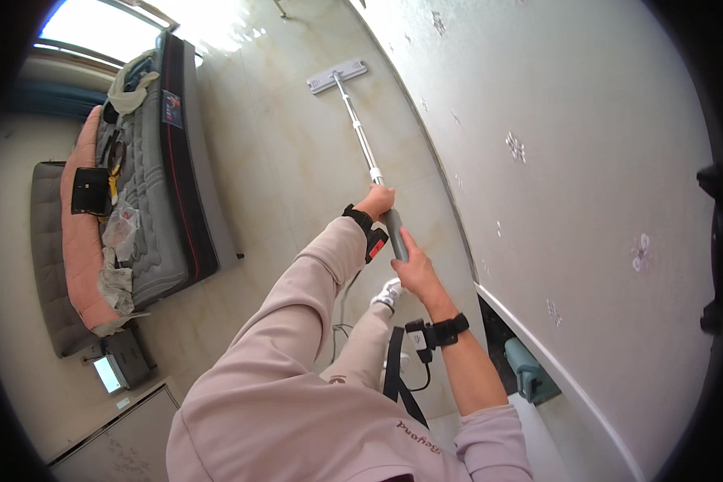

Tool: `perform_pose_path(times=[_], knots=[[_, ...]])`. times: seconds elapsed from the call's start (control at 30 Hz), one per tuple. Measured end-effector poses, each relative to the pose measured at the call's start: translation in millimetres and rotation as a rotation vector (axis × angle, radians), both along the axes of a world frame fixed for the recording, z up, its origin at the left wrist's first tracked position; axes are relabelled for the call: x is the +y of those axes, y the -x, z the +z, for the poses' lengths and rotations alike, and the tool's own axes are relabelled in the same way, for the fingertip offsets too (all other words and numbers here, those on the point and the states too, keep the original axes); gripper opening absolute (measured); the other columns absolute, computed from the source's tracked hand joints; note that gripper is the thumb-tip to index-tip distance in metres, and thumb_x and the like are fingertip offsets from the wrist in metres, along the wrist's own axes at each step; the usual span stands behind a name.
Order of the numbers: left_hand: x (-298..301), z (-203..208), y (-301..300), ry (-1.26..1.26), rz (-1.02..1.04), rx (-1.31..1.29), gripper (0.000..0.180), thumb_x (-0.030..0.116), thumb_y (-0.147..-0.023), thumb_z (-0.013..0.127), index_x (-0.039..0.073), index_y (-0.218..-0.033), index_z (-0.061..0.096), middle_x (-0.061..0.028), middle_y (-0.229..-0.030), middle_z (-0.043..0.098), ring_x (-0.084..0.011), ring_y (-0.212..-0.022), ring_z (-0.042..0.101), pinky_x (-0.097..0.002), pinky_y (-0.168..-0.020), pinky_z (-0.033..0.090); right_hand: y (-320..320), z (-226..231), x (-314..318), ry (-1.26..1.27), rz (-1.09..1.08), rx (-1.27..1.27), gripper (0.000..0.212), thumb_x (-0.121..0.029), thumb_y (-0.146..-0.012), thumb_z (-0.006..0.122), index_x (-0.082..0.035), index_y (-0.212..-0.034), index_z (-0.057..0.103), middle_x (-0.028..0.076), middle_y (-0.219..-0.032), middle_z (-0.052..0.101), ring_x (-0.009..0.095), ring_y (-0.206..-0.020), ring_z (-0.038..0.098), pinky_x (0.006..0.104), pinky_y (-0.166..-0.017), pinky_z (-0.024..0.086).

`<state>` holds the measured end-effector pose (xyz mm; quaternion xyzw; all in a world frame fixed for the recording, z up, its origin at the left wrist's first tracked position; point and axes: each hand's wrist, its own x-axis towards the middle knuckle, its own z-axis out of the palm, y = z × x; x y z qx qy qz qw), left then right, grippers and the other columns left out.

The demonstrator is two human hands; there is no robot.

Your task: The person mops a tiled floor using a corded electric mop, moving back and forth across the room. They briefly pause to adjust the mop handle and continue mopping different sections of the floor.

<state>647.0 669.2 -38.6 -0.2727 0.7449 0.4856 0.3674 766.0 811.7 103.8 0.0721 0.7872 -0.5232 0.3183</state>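
A flat mop (361,132) reaches away from me across the pale tiled floor, its silver pole leading to a wide, light grey head (326,78) flat on the tiles. My left hand (377,201) is wrapped around the pole where the metal meets the dark grey grip (395,233). Closer to my body, my right hand (418,271) closes on the end of that grip; part of its fingers is hidden. Both wrists wear black straps with small devices.
On the left stands a bed with a grey mattress (157,241), pink bedding (80,241), a black bag (90,191) and clothes. A flower-patterned panel (570,161) runs along the right. A teal case (528,373) stands behind its near end. A cable (335,341) lies by my feet.
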Motion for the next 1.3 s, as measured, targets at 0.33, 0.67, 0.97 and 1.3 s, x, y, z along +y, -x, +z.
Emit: perform_pose_path(times=[0.33, 0.67, 0.97, 1.3], knots=[[86, -31, -145, -0.032, -0.790, -0.040, 0.033, 0.035, -0.087, 0.043, 0.004, -0.095, 0.050, -0.0095, -0.072, 0.062, -0.0264, -0.060, 0.061, -0.0479, -0.051, 0.048, -207, 73, 116, -0.076, -0.047, -0.141, 0.070, -0.006, -0.074, 0.054, -0.015, -0.138, 0.027, 0.025, -0.114, 0.053, 0.038, -0.102, 0.055, 0.0386, -0.084, 0.044], [193, -28, -340, 0.096, -1.263, 0.199, 0.016, 0.022, -0.073, 0.061, 0.012, -0.086, 0.061, -0.0035, -0.074, 0.065, -0.0232, -0.065, 0.064, -0.0384, -0.048, 0.046, -445, 218, 192, -0.150, -0.218, -0.363, 0.070, -0.005, -0.074, 0.056, -0.010, -0.138, 0.028, 0.022, -0.124, 0.049, 0.030, -0.109, 0.053, 0.0328, -0.088, 0.041], [231, -61, -450, -0.179, -0.687, -0.084, 0.013, 0.018, -0.078, 0.057, 0.008, -0.086, 0.060, -0.0091, -0.083, 0.063, -0.0269, -0.071, 0.064, -0.0438, -0.048, 0.048, -540, 291, 211, -0.153, -0.486, -0.636, 0.056, -0.013, -0.081, 0.053, -0.010, -0.134, 0.035, 0.022, -0.122, 0.050, 0.025, -0.112, 0.051, 0.0355, -0.101, 0.028], [157, 18, -276, -0.315, 0.285, -0.196, 0.025, 0.028, -0.091, 0.047, 0.007, -0.100, 0.040, -0.0096, -0.074, 0.051, -0.0252, -0.059, 0.058, -0.0396, -0.047, 0.046, -391, 229, 174, -0.135, -0.217, -0.279, 0.064, -0.005, -0.074, 0.058, -0.010, -0.134, 0.036, 0.017, -0.104, 0.059, 0.020, -0.067, 0.058, 0.0310, -0.062, 0.047]])
